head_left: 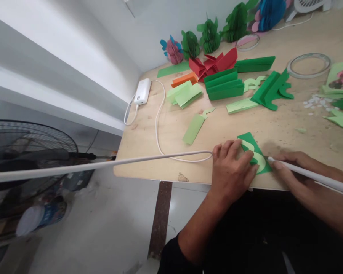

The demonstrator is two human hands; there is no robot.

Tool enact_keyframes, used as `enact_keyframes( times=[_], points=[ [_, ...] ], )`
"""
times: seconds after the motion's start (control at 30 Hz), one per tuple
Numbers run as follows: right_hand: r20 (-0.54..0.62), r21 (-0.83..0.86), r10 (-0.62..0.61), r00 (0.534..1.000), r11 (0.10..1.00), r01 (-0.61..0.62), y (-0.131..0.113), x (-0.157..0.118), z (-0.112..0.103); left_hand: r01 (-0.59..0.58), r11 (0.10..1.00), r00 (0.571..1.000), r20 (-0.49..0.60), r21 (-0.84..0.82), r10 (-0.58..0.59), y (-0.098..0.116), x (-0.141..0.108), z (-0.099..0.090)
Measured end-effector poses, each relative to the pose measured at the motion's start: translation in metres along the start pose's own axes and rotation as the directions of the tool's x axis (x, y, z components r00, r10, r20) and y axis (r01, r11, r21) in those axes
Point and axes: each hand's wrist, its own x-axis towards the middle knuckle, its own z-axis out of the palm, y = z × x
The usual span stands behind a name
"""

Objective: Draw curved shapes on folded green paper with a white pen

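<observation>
Near the table's front edge lies a dark green paper piece (250, 137) with a pale green curved cutout (261, 161) on top of it. My left hand (231, 167) presses both down from the left, its fingers bent and spread over the paper. On the right, my right hand (305, 175) is closed around a thin pen-like tool, whose tip touches or nearly touches the right edge of the green paper. A white cable crosses the view, and a loop of it passes by my left hand's fingers.
Folded green stacks (224, 85), red folded paper (214, 64) and pale green pieces (184, 93) lie behind the hands. A power bank (143, 91) is at the left, tape rolls (308, 65) at the right. Paper figures (210, 36) stand along the wall.
</observation>
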Motion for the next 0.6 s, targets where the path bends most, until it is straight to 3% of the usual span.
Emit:
enact_keyframes(
  times=[0.6],
  points=[
    [-0.04, -0.094, -0.121, 0.992, 0.989, 0.117, 0.005, -0.012, 0.002, 0.007, 1.0, 1.0, 0.02, 0.013, -0.007, 0.0, 0.001, 0.0]
  ],
)
